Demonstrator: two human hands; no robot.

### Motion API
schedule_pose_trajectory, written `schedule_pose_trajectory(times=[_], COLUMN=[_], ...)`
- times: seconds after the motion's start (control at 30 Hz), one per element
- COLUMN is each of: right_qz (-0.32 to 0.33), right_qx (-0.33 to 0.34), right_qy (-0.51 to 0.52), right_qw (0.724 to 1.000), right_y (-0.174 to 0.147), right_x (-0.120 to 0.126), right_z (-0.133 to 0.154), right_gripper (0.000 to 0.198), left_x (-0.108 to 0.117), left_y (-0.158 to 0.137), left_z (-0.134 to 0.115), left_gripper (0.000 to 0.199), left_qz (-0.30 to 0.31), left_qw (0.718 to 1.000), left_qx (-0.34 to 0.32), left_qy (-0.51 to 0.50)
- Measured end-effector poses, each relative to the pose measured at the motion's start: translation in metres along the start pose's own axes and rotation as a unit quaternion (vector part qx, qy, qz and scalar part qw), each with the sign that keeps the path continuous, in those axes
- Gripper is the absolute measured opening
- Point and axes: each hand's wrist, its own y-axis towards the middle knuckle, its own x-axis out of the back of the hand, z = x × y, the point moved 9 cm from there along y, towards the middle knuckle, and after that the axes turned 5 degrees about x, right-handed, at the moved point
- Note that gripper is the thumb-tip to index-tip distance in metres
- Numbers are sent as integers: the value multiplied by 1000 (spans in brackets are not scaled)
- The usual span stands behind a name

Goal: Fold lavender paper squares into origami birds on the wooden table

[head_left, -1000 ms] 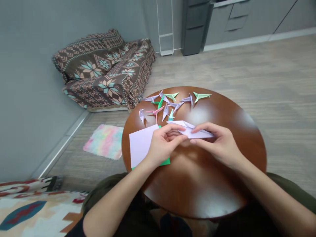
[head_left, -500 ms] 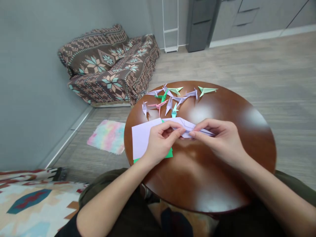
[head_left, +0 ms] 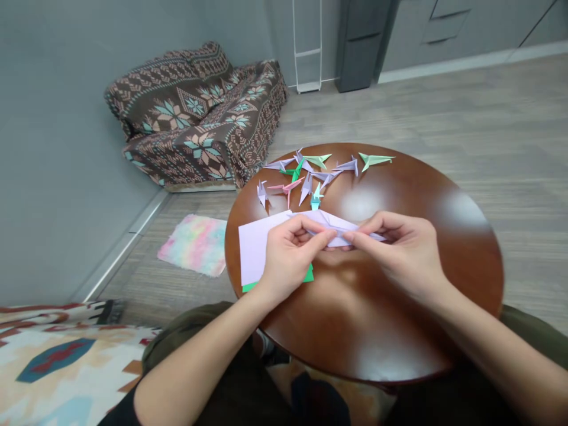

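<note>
Between my two hands is a folded piece of lilac origami paper, long and pointed toward the right. My left hand pinches its left part between thumb and fingers. The right part is pinched by my right hand, with the thumb pressed along the near edge and a narrow tip showing by the fingers. My thumbs are close together at the middle. Partly under my left hand lies a stack of square paper, lilac on top with green sticking out below. The fingers cover some of the folds.
Several folded paper cranes in lilac, green, pink and blue sit toward the back left of the round brown table. A pale green crane lies farther right. Beyond are a cloth-covered sofa and a fluffy pastel mat.
Both hands still pinch the lilac paper, with the thumbs shifted slightly along its edge. The whole view has moved a little.
</note>
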Motion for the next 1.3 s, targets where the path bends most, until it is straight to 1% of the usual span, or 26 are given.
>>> schedule_pose_trajectory(times=[0.17, 0.4, 0.57, 0.63, 0.7, 0.77, 0.83, 0.87, 0.93, 1.03, 1.17, 1.23, 1.3], right_qz=[-1, -2, 0, 13, 36, 60, 76, 81, 92, 104, 120, 121, 111], right_qx=[-9, -10, -16, -32, -44, -47, -45, -44, -40, -36, -45, -45, -36], right_qy=[7, 5, 41, 81, 119, 141, 151, 155, 160, 165, 172, 165, 146], right_qw=[1000, 1000, 999, 996, 991, 987, 985, 984, 982, 980, 977, 978, 982], right_y=[-2, -4, -5, -5, -4, -3, -3, -4, -6, -8, -9, -9, -8], right_x=[-1, -2, -6, -9, -13, -17, -19, -20, -23, -28, -30, -30, -28], right_z=[-1, 0, -2, -6, -10, -12, -12, -12, -11, -9, -10, -10, -10], right_gripper=[24, 31, 31, 28, 25, 22, 18, 17, 14, 10, 5, 5, 9], left_x=[0, -1, 0, 3, 8, 11, 11, 9, 6, 5, 5, 6, 10], left_y=[-1, -4, -4, -2, 0, 1, 2, 2, 4, 5, 8, 9, 9], left_z=[0, -2, -3, -3, -6, -13, -16, -15, -9, -2, 0, 0, -1], left_gripper=[25, 24, 28, 31, 31, 25, 15, 11, 12, 21, 26, 28, 28], left_qz=[-16, -16, -18, -20, -22, -19, -7, 5, 28, 39, 46, 40, 15], left_qw=[1000, 999, 999, 999, 998, 994, 991, 990, 992, 997, 999, 999, 999], left_qx=[-5, -18, -36, -42, -62, -100, -118, -112, -84, -45, -28, -31, -36], left_qy=[26, 34, 37, 24, 19, 36, 69, 81, 86, 54, 9, -2, -1])
